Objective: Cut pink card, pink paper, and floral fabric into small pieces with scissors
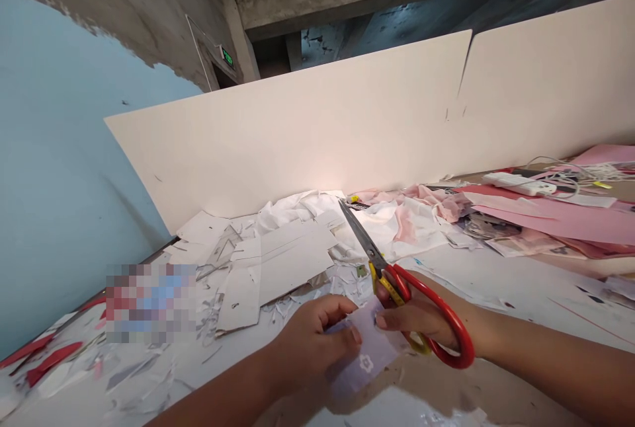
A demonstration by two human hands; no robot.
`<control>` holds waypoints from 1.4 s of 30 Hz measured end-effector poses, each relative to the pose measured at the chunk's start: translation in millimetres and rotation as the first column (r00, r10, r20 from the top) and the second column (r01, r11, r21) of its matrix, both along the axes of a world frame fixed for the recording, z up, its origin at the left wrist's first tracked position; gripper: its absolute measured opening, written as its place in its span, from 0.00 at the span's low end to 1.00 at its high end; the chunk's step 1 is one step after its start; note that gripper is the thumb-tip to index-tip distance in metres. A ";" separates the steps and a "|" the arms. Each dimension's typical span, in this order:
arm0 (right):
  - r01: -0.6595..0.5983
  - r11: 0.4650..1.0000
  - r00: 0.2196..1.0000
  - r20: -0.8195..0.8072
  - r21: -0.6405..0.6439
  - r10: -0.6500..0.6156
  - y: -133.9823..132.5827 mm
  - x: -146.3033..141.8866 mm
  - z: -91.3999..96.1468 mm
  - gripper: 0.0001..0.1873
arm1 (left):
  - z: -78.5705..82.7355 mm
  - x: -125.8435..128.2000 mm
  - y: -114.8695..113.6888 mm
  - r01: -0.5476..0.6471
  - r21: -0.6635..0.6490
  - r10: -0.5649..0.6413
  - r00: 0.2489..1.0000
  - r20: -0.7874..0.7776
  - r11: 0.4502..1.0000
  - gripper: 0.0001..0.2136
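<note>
My left hand [322, 331] pinches a small piece of pale lilac fabric [367, 348] between thumb and fingers. A white flower motif shows on its lower part. My right hand [414, 314] is closed around a pair of scissors [459, 334] with red handles, and its thumb also presses on the fabric's right edge. The dark blades point up and away to the left, together or nearly so, clear of the fabric. A yellow strip, perhaps measuring tape, lies along the scissors' handle near my fingers.
White cardboard pieces [292, 258] and paper scraps cover the table's left half. Crumpled white cloth [297, 209] lies behind them. Pink and red sheets [560, 215] and a white power strip [518, 184] are at right. A tall white board [307, 143] stands along the back.
</note>
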State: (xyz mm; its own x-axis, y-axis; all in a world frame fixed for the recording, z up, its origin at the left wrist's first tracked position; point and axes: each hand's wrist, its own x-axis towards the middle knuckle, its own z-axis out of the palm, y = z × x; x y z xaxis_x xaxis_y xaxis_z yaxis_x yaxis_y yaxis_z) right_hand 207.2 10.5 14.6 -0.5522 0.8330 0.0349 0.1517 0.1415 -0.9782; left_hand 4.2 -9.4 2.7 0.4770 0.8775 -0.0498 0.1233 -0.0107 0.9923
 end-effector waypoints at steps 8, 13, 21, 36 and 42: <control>0.302 0.951 0.934 -0.176 -0.070 -0.310 5.4 -4.8 -10.9 0.12 | 2.7 -12.2 11.8 0.101 -0.204 -0.025 0.938 0.345 0.974 0.28; 0.384 0.914 0.903 -0.155 -0.131 -0.401 0.7 -14.1 -19.1 0.13 | 1.2 3.8 -0.5 -0.127 -0.250 0.183 0.959 0.216 0.960 0.19; 0.208 0.975 0.969 -0.122 -0.077 -0.216 -5.4 -15.7 -16.8 0.14 | -0.3 8.8 -1.0 -0.276 -0.196 0.315 0.926 0.209 0.941 0.14; 0.115 0.860 0.854 0.393 0.496 -0.341 -8.8 5.3 2.1 0.24 | -2.1 -2.3 11.3 -0.497 -0.002 0.485 0.848 0.214 0.868 0.13; 0.034 0.830 0.655 0.614 0.557 -0.439 0.6 16.1 9.9 0.20 | -5.1 -7.3 18.5 -0.585 0.022 0.558 0.785 0.269 0.811 0.14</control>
